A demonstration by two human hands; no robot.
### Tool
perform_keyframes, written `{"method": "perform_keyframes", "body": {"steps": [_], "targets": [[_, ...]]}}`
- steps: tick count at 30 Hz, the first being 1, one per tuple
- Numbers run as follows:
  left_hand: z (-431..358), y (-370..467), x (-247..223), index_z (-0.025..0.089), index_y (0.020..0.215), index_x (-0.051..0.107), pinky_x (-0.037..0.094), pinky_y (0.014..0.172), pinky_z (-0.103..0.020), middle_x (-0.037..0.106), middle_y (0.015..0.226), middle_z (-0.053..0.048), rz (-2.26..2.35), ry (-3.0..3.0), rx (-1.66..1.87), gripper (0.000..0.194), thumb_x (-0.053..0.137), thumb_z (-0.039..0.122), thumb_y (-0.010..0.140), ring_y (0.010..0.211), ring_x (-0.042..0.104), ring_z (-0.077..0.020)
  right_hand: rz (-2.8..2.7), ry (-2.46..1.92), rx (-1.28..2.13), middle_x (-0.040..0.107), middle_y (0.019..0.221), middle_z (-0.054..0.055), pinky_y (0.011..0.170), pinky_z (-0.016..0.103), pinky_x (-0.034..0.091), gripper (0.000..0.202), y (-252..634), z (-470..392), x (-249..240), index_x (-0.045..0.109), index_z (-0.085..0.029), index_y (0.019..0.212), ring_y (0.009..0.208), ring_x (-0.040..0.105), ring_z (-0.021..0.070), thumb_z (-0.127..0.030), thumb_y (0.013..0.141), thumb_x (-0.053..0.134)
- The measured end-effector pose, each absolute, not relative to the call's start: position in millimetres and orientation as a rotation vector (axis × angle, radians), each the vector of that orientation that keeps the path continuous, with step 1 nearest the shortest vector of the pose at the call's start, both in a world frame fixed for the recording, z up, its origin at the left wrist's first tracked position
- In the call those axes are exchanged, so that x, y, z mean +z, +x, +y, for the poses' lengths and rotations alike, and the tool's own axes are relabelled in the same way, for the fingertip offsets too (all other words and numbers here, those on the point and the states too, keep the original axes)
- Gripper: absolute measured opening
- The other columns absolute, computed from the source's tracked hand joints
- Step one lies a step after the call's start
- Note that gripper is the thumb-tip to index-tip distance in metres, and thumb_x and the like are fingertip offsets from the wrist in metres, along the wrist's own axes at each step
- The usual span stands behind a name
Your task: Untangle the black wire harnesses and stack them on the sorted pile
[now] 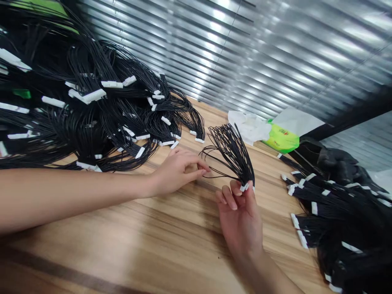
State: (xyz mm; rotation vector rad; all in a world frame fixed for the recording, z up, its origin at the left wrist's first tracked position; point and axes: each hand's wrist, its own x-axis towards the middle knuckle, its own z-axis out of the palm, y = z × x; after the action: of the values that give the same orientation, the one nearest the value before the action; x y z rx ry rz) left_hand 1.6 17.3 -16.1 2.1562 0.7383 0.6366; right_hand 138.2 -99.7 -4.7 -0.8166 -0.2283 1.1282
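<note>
My right hand (240, 218) pinches the small white connector (244, 187) of a black wire harness (231, 149) between thumb and fingers. Its many thin wires fan upward and to the left above the table. At the left side of this bundle, my left hand (180, 169) has thumb and index fingertips close together on a few black wires that stray from the rest. Exactly how many strands lie between those fingertips is too fine to make out.
A large heap of black harnesses (92, 122) with white connectors covers the table's left side. More harnesses (333, 212) lie at the right. White paper (249, 125) and a green packet (281, 138) sit by the ribbed metal wall (214, 53), behind the wooden table (122, 245).
</note>
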Motion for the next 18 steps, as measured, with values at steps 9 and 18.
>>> {"method": "perform_keyframes", "body": {"steps": [9,18], "targets": [[24,9,-32,0.019,0.097,0.050,0.049,0.080,-0.022,0.060,0.094,0.001,0.526,1.340,0.933,0.028,0.060,0.006,0.075,0.090,0.062,-0.0109,-0.263,-0.660,1.293,0.036,0.055,-0.009,0.054,0.021,0.038,0.026,133,-105,1,0.057,-0.020,0.064,0.047,0.027,0.0075,-0.035,0.081,0.072],[23,8,-18,0.015,0.112,0.062,0.055,0.087,-0.036,0.067,0.116,-0.010,0.515,1.217,0.823,0.032,0.056,0.014,0.082,0.099,0.066,-0.0211,-0.472,-0.804,1.403,0.038,0.044,-0.009,0.047,0.022,0.033,0.038,127,-116,-11,0.056,-0.020,0.054,0.042,0.025,0.0076,-0.046,0.075,0.075]]}}
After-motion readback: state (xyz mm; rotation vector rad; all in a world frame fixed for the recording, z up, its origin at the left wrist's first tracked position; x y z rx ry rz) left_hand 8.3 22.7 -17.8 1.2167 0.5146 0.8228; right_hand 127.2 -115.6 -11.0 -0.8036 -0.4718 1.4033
